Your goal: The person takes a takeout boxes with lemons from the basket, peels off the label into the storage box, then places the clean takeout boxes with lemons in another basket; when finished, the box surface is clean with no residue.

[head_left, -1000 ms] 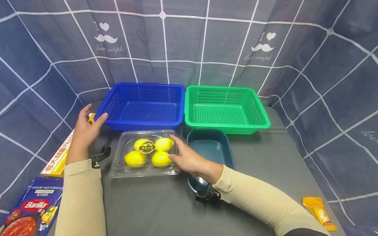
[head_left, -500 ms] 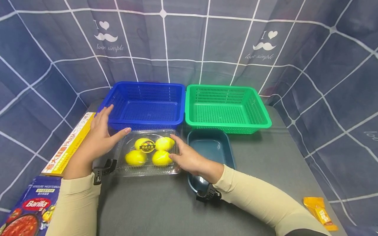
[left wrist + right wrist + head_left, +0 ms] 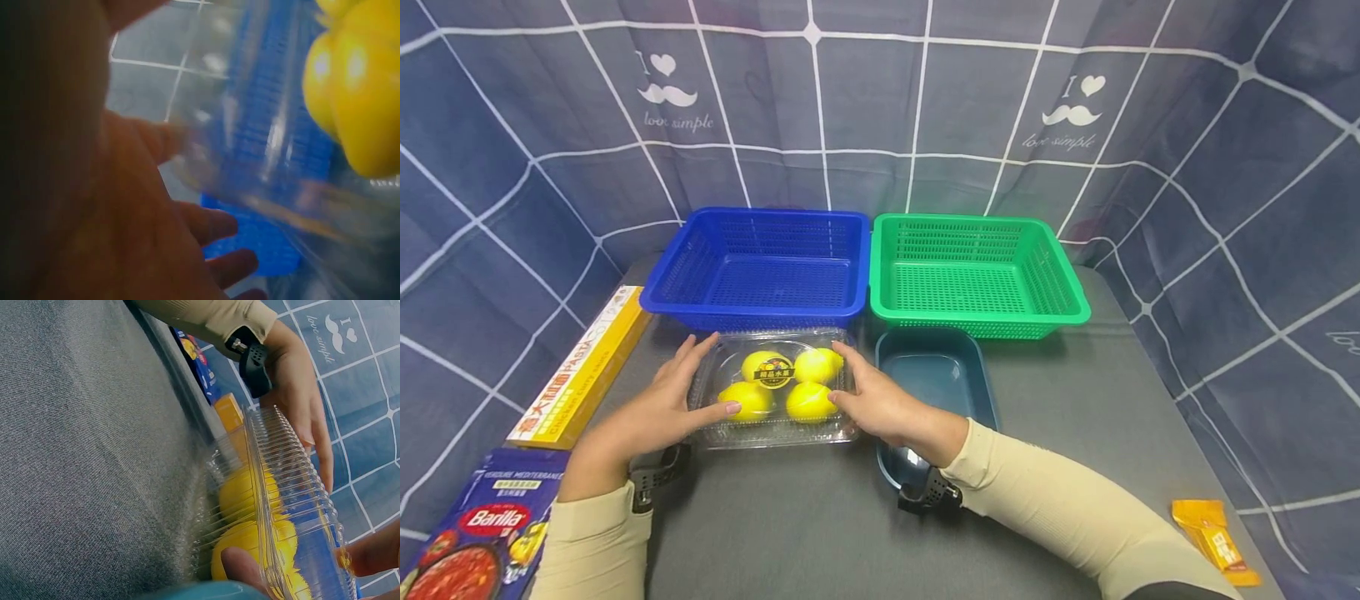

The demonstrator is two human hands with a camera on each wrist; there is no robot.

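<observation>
Clear plastic makes the box (image 3: 779,398) near the middle of the frame, with four yellow lemons (image 3: 745,402) inside, just below the blue basket (image 3: 760,317). The right hand (image 3: 887,407) holds its right end between thumb and fingers. The left hand (image 3: 661,408) has its fingers wide by the left end; I cannot tell if they touch. The step looks like getting both hands on the box. Next, the left fingers likely need to close softly, so the thin sides don't bend.

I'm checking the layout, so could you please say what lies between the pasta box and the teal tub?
The head view shows the left hand, then the clear container of lemons, with the right hand at its edge.
</observation>
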